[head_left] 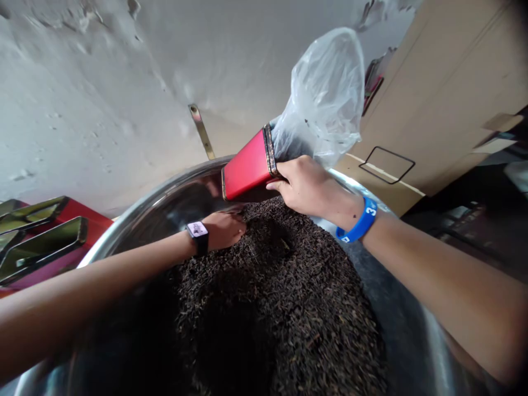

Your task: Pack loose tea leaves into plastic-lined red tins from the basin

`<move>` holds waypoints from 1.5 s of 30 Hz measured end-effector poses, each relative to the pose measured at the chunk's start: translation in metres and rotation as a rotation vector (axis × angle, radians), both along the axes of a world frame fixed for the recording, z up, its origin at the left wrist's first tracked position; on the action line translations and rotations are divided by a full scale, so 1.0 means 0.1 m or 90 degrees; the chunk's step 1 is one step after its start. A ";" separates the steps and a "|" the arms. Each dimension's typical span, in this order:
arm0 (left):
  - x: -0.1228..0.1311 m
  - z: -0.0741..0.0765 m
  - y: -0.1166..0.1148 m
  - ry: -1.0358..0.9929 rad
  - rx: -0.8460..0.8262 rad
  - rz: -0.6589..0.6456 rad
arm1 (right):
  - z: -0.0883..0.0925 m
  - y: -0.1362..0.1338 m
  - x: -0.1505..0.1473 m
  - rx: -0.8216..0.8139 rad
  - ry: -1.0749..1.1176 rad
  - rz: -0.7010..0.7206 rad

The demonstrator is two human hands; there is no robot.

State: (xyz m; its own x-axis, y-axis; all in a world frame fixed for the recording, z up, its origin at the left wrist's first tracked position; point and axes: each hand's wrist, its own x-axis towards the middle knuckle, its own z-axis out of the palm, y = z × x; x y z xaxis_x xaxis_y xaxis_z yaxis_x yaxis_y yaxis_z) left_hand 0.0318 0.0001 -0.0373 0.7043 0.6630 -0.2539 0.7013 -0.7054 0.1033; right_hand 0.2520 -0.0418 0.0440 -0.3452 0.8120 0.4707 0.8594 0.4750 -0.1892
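A big steel basin (pixel 165 192) holds a heap of dark loose tea leaves (pixel 280 297). My right hand (pixel 307 187), with a blue wristband, grips the mouth of a red tin box (pixel 247 168) lined with a clear plastic bag (pixel 325 93); the box lies tilted on its side at the basin's far rim. My left hand (pixel 225 228), with a black watch on the wrist, lies on the tea heap just below the box. Its fingers are dug into the leaves and hidden.
Several open red tin boxes (pixel 41 236) with shiny rims stand at the left beside the basin. A cardboard carton (pixel 445 88) stands at the right against a rough whitish wall (pixel 103 82). Dark clutter fills the far right.
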 end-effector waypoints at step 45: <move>-0.13 0.70 -0.35 -0.643 0.198 0.103 | -0.28 -0.05 -0.45 -0.100 -0.189 0.209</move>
State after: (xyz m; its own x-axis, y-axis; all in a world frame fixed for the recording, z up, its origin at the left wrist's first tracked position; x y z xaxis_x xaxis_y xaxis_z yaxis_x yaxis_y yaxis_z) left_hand 0.0190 -0.0354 0.0327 0.3909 0.7027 0.5945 0.4790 -0.7068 0.5206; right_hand 0.2065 -0.0471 0.0163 -0.6969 0.6909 0.1924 0.6964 0.7160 -0.0488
